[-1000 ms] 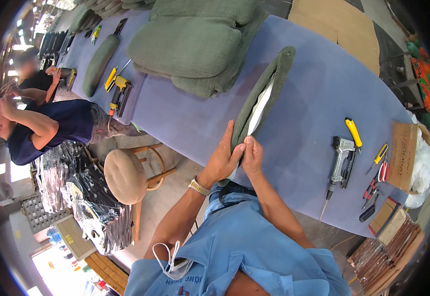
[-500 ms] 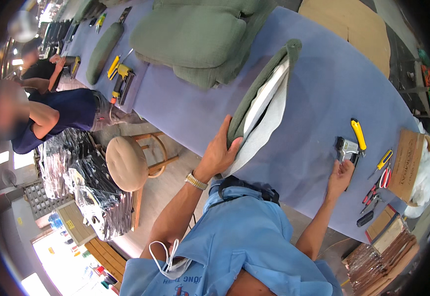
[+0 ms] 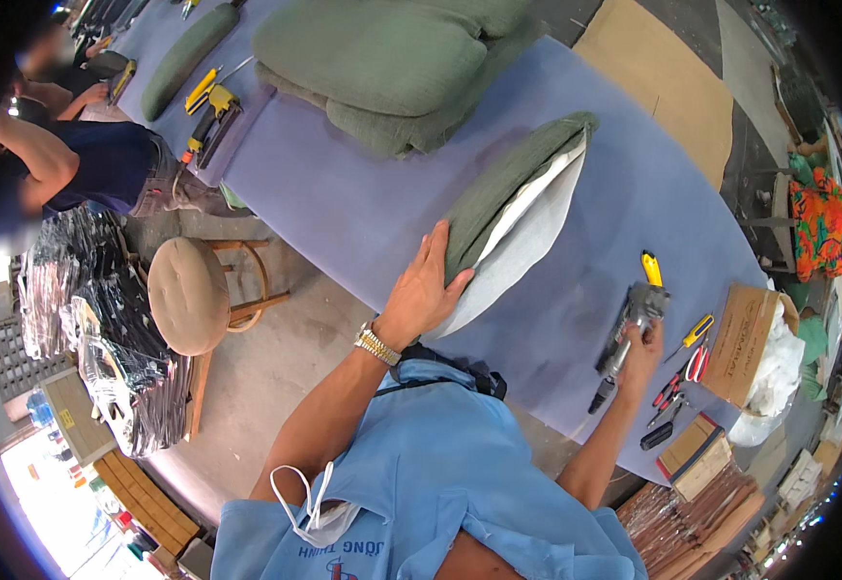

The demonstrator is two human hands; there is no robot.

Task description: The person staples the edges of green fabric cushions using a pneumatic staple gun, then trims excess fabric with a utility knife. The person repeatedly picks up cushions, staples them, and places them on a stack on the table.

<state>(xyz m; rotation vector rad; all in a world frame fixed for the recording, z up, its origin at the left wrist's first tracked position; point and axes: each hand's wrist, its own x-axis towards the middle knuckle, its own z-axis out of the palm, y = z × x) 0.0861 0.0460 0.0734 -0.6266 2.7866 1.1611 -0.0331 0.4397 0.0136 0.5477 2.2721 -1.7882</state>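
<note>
My left hand (image 3: 419, 295) grips the near end of a green fabric cushion (image 3: 513, 184), its thumb on the pale side and its fingers over the green. The cushion stands tilted on edge above the blue-covered table (image 3: 344, 217). Along its right side a white lining (image 3: 527, 256) gapes from the green cover. My right hand (image 3: 643, 356) is wrapped round the handle of a grey and black staple gun (image 3: 645, 307), blurred by motion. Just beyond the gun lies a yellow utility knife (image 3: 651, 266). The gun's nose and the cushion are apart.
Green upholstered cushions (image 3: 373, 68) are piled at the table's far side. A yellow staple gun (image 3: 216, 114) lies farther left, near a co-worker (image 3: 92, 164). On the right are a yellow screwdriver (image 3: 698, 331), red-handled pliers (image 3: 696, 364) and a cardboard box (image 3: 740, 338). A round stool (image 3: 187, 295) stands left.
My right hand has lifted and turned the staple gun, bringing it nearer the cushion. The cushion has tipped so more of its green face shows. The whole view has shifted.
</note>
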